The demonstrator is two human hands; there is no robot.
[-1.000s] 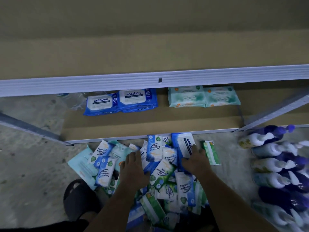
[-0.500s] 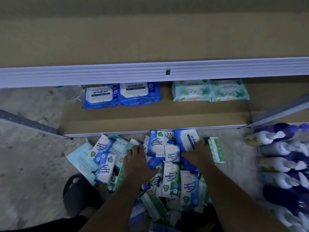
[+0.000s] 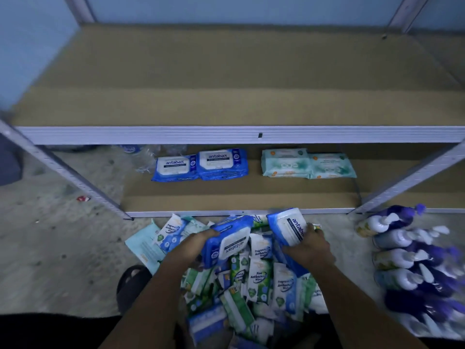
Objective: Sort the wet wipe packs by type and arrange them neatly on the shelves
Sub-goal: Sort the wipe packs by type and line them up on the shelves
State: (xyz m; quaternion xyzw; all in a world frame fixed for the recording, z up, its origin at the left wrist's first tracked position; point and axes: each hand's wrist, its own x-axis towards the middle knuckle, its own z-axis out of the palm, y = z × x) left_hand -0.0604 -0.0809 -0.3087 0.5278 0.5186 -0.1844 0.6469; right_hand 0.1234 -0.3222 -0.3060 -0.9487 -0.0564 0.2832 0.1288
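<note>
**Two blue packs in hand, bound for the lower shelf**

The person is picking the blue antabax type out of the heap. The left hand [image 3: 191,249] is gripping a blue pack [image 3: 227,244], fingers curled round its left edge, label facing up. The right hand [image 3: 312,248] is gripping a second blue pack [image 3: 289,229], fingers wrapped round its right side, the pack tilted on edge. Both are being held just above the pile [image 3: 256,285] of mixed packs lying on the floor in front of the lower shelf [image 3: 226,197].

On that shelf a shelved blue pair [image 3: 200,165] is lying side by side at the left. Two green packs [image 3: 308,163] are lying together further right, with a gap between the groups.

The sorting is looking early, since most packs are sitting in the pile. The next move is calling for carrying both packs forward under the upper shelf edge [image 3: 226,134]. They need laying flat, labels up, beside or in front of the shelved blue pair and apart from the green packs. The second blue pack is needing a turn to lie flat.
</note>
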